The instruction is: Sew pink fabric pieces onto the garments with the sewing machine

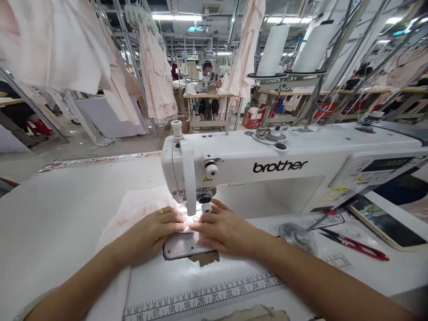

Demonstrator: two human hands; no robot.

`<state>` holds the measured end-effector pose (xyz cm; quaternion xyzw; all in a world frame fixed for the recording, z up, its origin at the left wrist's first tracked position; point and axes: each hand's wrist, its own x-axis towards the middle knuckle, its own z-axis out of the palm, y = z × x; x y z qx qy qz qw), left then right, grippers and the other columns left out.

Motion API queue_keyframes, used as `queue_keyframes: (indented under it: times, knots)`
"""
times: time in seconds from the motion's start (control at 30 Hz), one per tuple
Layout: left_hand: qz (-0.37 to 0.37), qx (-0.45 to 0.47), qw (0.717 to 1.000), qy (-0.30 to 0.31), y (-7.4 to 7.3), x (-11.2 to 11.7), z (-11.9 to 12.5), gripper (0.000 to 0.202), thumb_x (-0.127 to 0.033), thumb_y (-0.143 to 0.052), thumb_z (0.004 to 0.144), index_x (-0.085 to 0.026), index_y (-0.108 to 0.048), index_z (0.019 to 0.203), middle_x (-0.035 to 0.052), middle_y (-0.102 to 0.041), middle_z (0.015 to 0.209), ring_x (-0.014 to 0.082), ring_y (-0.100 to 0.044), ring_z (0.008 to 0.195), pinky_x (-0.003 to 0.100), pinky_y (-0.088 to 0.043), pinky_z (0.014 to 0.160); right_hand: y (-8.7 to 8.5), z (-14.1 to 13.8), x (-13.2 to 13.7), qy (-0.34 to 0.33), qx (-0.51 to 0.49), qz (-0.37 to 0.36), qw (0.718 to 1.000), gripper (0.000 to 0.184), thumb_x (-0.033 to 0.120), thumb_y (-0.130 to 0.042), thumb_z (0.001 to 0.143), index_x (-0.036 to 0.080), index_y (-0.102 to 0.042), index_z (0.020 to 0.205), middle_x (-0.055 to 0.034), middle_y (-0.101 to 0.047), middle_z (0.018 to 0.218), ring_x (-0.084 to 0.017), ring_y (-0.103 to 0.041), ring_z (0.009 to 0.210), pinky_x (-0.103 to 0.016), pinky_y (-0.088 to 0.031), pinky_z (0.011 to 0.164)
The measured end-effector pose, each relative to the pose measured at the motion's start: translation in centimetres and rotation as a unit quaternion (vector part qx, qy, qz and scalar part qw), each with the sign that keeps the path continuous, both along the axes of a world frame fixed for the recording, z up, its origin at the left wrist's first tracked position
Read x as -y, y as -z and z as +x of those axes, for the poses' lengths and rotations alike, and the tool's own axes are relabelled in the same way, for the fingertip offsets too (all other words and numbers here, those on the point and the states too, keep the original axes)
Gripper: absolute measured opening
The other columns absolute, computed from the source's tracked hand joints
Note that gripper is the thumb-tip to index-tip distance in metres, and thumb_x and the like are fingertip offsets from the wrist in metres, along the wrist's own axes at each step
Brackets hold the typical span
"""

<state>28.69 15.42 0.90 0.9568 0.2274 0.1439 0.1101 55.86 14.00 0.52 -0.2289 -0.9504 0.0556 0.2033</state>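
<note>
A white sewing machine (284,167) marked "brother" stands on the white table (60,223). Under its needle area lies pale pink fabric (133,209), spreading to the left. My left hand (152,232), a ring on one finger, presses flat on the fabric just left of the presser foot. My right hand (224,229) rests on the fabric just right of it, fingertips pinched together at the needle plate (180,249). The fingertips of both hands almost meet under the needle.
Red thread snips (357,245) and a phone (384,223) lie at the right beside a clear bobbin disc (296,234). A ruler tape (207,296) runs along the near table edge. Pink garments (157,71) hang behind; a person (209,84) sits at a far table.
</note>
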Motion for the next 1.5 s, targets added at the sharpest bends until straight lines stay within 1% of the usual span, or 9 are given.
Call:
queue_keyframes:
  times: [0.2, 0.43, 0.57, 0.67, 0.8, 0.97, 1.13, 1.27, 1.5]
  knots:
    - [-0.015, 0.003, 1.000, 0.003, 0.2, -0.2, 0.1, 0.051, -0.003, -0.036, 0.094, -0.033, -0.055, 0.130, 0.0019, -0.063, 0.125, 0.0176, -0.055, 0.118, 0.035, -0.048, 0.101, -0.3, -0.2, 0.4, 0.010, 0.030, -0.024, 0.999, 0.022, 0.035, -0.056, 0.100, 0.024, -0.063, 0.118, -0.0013, -0.061, 0.103, -0.017, -0.051, 0.097, -0.038, -0.016, 0.111]
    - [0.028, -0.019, 0.999, -0.018, 0.5, -0.8, 0.4, 0.048, -0.009, -0.038, 0.098, -0.035, -0.053, 0.135, 0.0015, -0.064, 0.126, 0.0202, -0.057, 0.119, 0.039, -0.049, 0.101, -0.1, -0.4, 0.5, 0.062, 0.052, 0.015, 0.997, 0.031, 0.041, -0.060, 0.097, 0.024, -0.061, 0.123, -0.0033, -0.061, 0.108, -0.022, -0.045, 0.111, -0.042, -0.006, 0.115]
    - [0.059, -0.011, 0.998, -0.009, 1.1, -1.0, -0.1, 0.046, -0.008, -0.039, 0.097, -0.032, -0.056, 0.133, 0.0005, -0.064, 0.130, 0.0194, -0.058, 0.121, 0.037, -0.050, 0.101, 0.0, -0.3, 0.4, 0.062, 0.051, 0.033, 0.996, 0.030, 0.042, -0.056, 0.099, 0.026, -0.060, 0.123, -0.0015, -0.062, 0.108, -0.021, -0.045, 0.112, -0.042, -0.004, 0.117]
    - [0.074, -0.010, 0.997, -0.003, 1.3, -1.0, -0.4, 0.044, -0.009, -0.042, 0.096, -0.030, -0.058, 0.131, 0.0002, -0.064, 0.130, 0.0199, -0.057, 0.125, 0.038, -0.050, 0.103, 0.0, -0.4, 0.4, 0.067, 0.062, 0.039, 0.995, 0.029, 0.042, -0.055, 0.099, 0.025, -0.060, 0.122, -0.0019, -0.062, 0.108, -0.021, -0.046, 0.113, -0.042, -0.006, 0.117]
    - [0.080, -0.011, 0.997, -0.022, 1.5, -1.2, -0.3, 0.044, -0.010, -0.044, 0.096, -0.030, -0.057, 0.133, 0.0014, -0.063, 0.132, 0.0205, -0.057, 0.125, 0.039, -0.050, 0.103, -0.2, -0.7, 0.5, 0.102, 0.079, 0.037, 0.991, 0.038, 0.048, -0.057, 0.097, 0.026, -0.056, 0.128, -0.0051, -0.059, 0.114, -0.023, -0.043, 0.117, -0.042, -0.014, 0.116]
    - [0.094, -0.012, 0.994, -0.051, 2.0, -2.0, -0.2, 0.042, -0.011, -0.042, 0.096, -0.028, -0.060, 0.130, 0.0027, -0.065, 0.130, 0.0196, -0.059, 0.123, 0.038, -0.049, 0.105, -0.3, -0.7, 0.3, 0.118, 0.086, 0.049, 0.988, 0.042, 0.054, -0.056, 0.095, 0.024, -0.056, 0.125, -0.0056, -0.059, 0.112, -0.024, -0.043, 0.118, -0.044, -0.012, 0.117]
    - [0.077, -0.011, 0.994, -0.081, 2.1, -2.2, -0.1, 0.041, -0.012, -0.044, 0.095, -0.027, -0.061, 0.129, 0.0022, -0.066, 0.128, 0.0192, -0.061, 0.120, 0.035, -0.048, 0.105, 0.1, -0.5, 0.0, 0.117, 0.088, 0.076, 0.986, 0.035, 0.052, -0.055, 0.096, 0.023, -0.059, 0.115, -0.0047, -0.060, 0.108, -0.024, -0.043, 0.118, -0.042, -0.013, 0.118]
    - [0.059, -0.006, 0.994, -0.090, 1.7, -2.0, 0.1, 0.043, -0.010, -0.043, 0.094, -0.028, -0.062, 0.128, 0.0024, -0.066, 0.128, 0.0199, -0.061, 0.119, 0.037, -0.049, 0.103, 0.0, -0.4, -0.1, 0.111, 0.074, 0.075, 0.988, 0.028, 0.048, -0.054, 0.098, 0.023, -0.061, 0.106, -0.0039, -0.063, 0.102, -0.023, -0.046, 0.114, -0.044, -0.015, 0.117]
    - [0.046, -0.020, 0.994, -0.101, 1.1, -1.6, 0.1, 0.046, -0.008, -0.041, 0.093, -0.026, -0.059, 0.131, 0.0040, -0.064, 0.131, 0.0206, -0.059, 0.121, 0.038, -0.050, 0.102, 0.3, 0.0, -0.6, 0.085, 0.009, 0.071, 0.994, 0.024, 0.043, -0.053, 0.100, 0.022, -0.065, 0.105, -0.0017, -0.066, 0.090, -0.020, -0.052, 0.105, -0.042, -0.023, 0.114]
